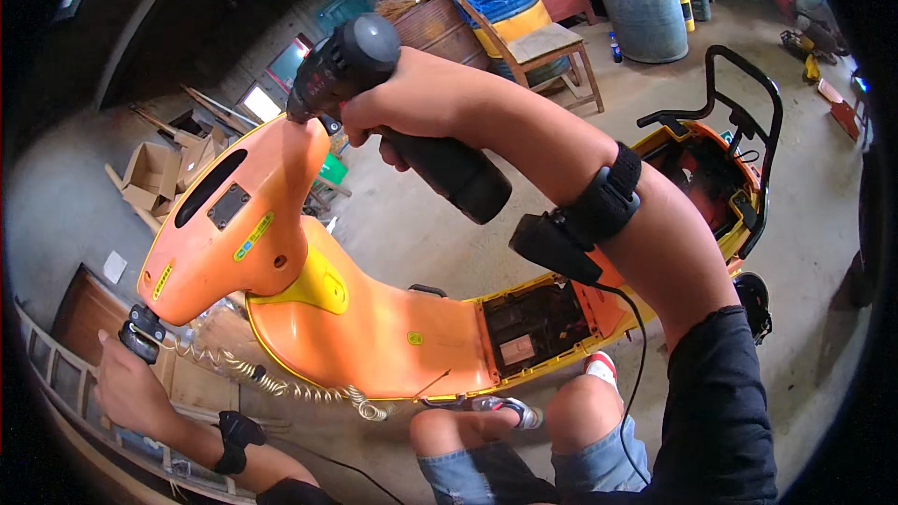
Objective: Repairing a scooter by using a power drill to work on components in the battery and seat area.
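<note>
An orange and yellow electric scooter (374, 327) stands side-on before me, its handlebar cover (210, 215) at the left. My right hand (412, 103) is closed round the handle of a black cordless drill (341, 65), raised over the far end of that cover. The drill's nose points down at the cover's far tip; whether its bit touches a screw is hidden. Lower left, my left hand (131, 388) is closed on the near handlebar end (142, 332), with its black lever mount; some fingers are hidden. A coiled cable (271, 379) hangs beside it.
The scooter's floor compartment (538, 327) lies uncovered, and its rear frame has a black rail (772, 131). A wooden chair (552, 47), a blue barrel (636, 0) and cardboard boxes (154, 173) stand beyond. A ladder (84, 411) lies at the lower left. Cables trail from both wrist straps.
</note>
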Motion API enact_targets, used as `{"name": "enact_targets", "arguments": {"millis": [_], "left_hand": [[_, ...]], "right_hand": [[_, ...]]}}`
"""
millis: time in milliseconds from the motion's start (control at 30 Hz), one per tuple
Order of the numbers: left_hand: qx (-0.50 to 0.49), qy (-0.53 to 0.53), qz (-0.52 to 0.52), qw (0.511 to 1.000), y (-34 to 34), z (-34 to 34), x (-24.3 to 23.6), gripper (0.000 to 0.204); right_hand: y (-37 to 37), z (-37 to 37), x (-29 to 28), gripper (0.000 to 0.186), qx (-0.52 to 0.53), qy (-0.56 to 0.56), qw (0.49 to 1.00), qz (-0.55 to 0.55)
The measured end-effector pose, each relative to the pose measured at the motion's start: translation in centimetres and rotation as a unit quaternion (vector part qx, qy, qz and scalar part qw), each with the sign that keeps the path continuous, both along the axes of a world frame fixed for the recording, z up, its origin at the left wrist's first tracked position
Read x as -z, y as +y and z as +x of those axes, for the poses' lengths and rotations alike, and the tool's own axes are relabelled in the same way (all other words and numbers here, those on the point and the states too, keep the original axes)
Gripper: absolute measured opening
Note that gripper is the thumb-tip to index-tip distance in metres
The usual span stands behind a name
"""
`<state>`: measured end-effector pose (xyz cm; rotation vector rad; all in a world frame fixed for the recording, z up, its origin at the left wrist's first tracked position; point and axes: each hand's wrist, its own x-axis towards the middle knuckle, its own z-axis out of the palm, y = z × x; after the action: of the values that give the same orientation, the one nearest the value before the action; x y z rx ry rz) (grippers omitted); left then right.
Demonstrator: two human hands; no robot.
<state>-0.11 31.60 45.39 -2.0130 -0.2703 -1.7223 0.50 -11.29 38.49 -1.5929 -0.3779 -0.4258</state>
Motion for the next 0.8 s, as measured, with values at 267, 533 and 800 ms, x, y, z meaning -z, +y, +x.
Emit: {"name": "enact_targets", "arguments": {"millis": [267, 533, 800], "left_hand": [[0.023, -0.028, 0.034, 0.999, 0.1, 0.2, 0.0, 0.044], [0.042, -0.043, 0.042, 0.997, -0.1, 0.3, 0.0, 0.044], [0.041, -0.058, 0.044, 0.997, -0.6, -0.1, -0.1, 0.051]], "right_hand": [[0.8, -0.6, -1.2, 0.025, 0.01, 0.04, 0.999, 0.002], [-0.4, -0.2, -1.8, 0.029, 0.004, 0.065, 0.998, 0.0], [-0.6, 0.5, -1.9, 0.027, -0.011, 0.064, 0.998, 0.019]]}}
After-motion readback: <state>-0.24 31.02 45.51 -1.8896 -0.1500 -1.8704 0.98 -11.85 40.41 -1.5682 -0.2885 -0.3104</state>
